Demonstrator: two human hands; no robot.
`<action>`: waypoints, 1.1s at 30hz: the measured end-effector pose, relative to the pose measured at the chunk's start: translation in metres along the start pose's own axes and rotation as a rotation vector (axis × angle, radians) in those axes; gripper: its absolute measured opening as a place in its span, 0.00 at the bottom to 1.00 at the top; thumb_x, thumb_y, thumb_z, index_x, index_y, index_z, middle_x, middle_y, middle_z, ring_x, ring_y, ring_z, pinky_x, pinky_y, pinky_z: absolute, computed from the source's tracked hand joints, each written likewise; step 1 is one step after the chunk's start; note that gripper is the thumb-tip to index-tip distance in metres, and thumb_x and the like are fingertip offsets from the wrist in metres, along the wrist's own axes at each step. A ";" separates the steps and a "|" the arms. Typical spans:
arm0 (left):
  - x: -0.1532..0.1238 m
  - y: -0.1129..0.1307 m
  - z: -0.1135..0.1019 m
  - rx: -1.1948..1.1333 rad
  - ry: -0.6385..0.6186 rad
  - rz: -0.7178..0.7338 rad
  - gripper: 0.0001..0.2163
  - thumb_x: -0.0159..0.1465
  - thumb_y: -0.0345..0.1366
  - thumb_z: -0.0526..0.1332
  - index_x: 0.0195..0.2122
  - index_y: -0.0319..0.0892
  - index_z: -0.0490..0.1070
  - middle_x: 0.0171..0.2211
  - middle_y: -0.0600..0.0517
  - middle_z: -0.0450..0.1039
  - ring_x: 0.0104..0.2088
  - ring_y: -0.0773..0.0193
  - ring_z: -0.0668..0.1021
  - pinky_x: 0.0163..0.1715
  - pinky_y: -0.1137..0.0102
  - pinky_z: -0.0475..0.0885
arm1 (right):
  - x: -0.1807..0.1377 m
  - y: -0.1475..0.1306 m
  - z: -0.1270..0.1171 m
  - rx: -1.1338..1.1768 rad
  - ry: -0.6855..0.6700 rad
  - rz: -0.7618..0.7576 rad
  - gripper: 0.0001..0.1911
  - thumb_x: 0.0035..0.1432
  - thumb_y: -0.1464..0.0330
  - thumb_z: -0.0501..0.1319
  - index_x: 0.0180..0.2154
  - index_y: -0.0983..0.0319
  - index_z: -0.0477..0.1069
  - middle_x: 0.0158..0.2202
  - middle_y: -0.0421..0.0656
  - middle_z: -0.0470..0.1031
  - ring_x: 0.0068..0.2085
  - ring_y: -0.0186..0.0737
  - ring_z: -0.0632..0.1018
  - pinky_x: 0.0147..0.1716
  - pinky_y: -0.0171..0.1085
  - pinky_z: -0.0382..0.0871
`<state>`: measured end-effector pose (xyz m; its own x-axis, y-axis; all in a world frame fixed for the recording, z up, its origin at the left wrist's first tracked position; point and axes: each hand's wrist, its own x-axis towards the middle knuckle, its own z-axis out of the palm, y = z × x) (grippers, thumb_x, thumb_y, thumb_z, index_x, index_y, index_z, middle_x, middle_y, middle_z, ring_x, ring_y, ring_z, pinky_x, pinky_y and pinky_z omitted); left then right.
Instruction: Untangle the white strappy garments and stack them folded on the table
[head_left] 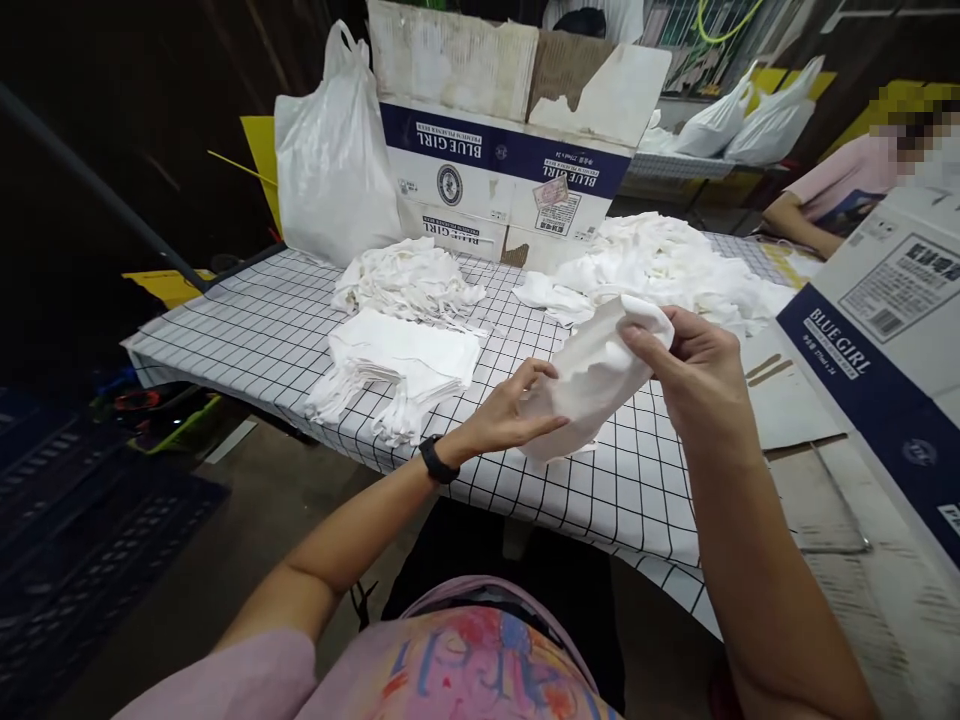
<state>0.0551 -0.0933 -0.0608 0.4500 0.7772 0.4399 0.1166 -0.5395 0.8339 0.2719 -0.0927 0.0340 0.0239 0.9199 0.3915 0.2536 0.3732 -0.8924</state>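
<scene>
A limp piece of white cloth (pixel 596 385) is held up over the near edge of the table, between my two hands. My right hand (pixel 701 365) pinches its upper right end between thumb and fingers. At the lower left end, my left hand (pixel 521 405) grips the cloth, thumb below and fingers above; a black band is on that wrist. Left of my hands lies a neat stack of flat white cloth pieces (pixel 405 350) with narrow ends hanging toward me. Behind the stack is a loose heap of white cloth (pixel 409 280). A larger crumpled white pile (pixel 660 260) lies beyond my right hand.
The table (pixel 247 310) has a white cover with black grid lines. A cardboard box (pixel 502 150) stands along its back, beside a full white plastic bag (pixel 334 160). Another box (pixel 892 300) rises close at right. A person (pixel 840 190) sits beyond it. Blue crates (pixel 90 560) are at lower left.
</scene>
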 end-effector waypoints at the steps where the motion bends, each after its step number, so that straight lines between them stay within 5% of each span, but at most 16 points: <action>1: -0.001 -0.005 0.002 -0.004 -0.006 -0.026 0.24 0.63 0.47 0.70 0.55 0.46 0.64 0.51 0.47 0.72 0.42 0.61 0.76 0.38 0.68 0.73 | 0.001 0.000 -0.001 -0.002 0.023 0.005 0.13 0.58 0.57 0.70 0.40 0.58 0.79 0.35 0.40 0.76 0.33 0.38 0.76 0.31 0.37 0.73; 8: -0.004 -0.029 0.007 -0.056 -0.135 -0.142 0.14 0.65 0.47 0.67 0.35 0.39 0.75 0.35 0.50 0.75 0.38 0.62 0.75 0.40 0.67 0.69 | 0.011 -0.012 -0.023 0.075 0.226 0.065 0.12 0.58 0.62 0.72 0.40 0.61 0.77 0.31 0.40 0.73 0.30 0.33 0.70 0.28 0.34 0.69; 13: -0.001 -0.031 0.000 -0.072 -0.189 -0.177 0.15 0.67 0.47 0.65 0.34 0.39 0.79 0.35 0.50 0.75 0.39 0.63 0.75 0.43 0.68 0.68 | 0.024 -0.013 -0.043 0.101 0.389 0.023 0.13 0.55 0.65 0.72 0.40 0.64 0.76 0.31 0.40 0.71 0.29 0.32 0.69 0.25 0.34 0.64; 20: 0.014 -0.024 -0.022 -0.346 -0.086 -0.302 0.15 0.64 0.47 0.68 0.36 0.38 0.80 0.37 0.49 0.79 0.40 0.65 0.78 0.46 0.67 0.71 | 0.040 -0.007 -0.069 -0.022 0.583 0.048 0.07 0.53 0.68 0.70 0.32 0.63 0.74 0.22 0.34 0.62 0.22 0.28 0.61 0.22 0.35 0.52; 24: 0.026 -0.013 -0.043 -0.381 0.047 -0.268 0.14 0.60 0.46 0.72 0.31 0.38 0.79 0.33 0.52 0.78 0.37 0.67 0.77 0.45 0.69 0.71 | 0.042 0.004 -0.083 -0.052 0.604 0.118 0.07 0.51 0.69 0.71 0.30 0.63 0.74 0.21 0.34 0.63 0.22 0.29 0.61 0.23 0.37 0.52; 33: 0.040 0.006 -0.062 -0.181 0.055 -0.170 0.19 0.64 0.48 0.69 0.23 0.39 0.75 0.23 0.55 0.70 0.28 0.71 0.71 0.32 0.72 0.66 | 0.036 0.013 -0.087 -0.066 0.581 0.079 0.06 0.49 0.74 0.72 0.26 0.61 0.76 0.23 0.38 0.68 0.26 0.32 0.64 0.31 0.39 0.61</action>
<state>0.0189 -0.0459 -0.0175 0.3878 0.8709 0.3018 0.0240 -0.3368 0.9413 0.3604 -0.0651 0.0561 0.5662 0.7209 0.3995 0.2885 0.2808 -0.9154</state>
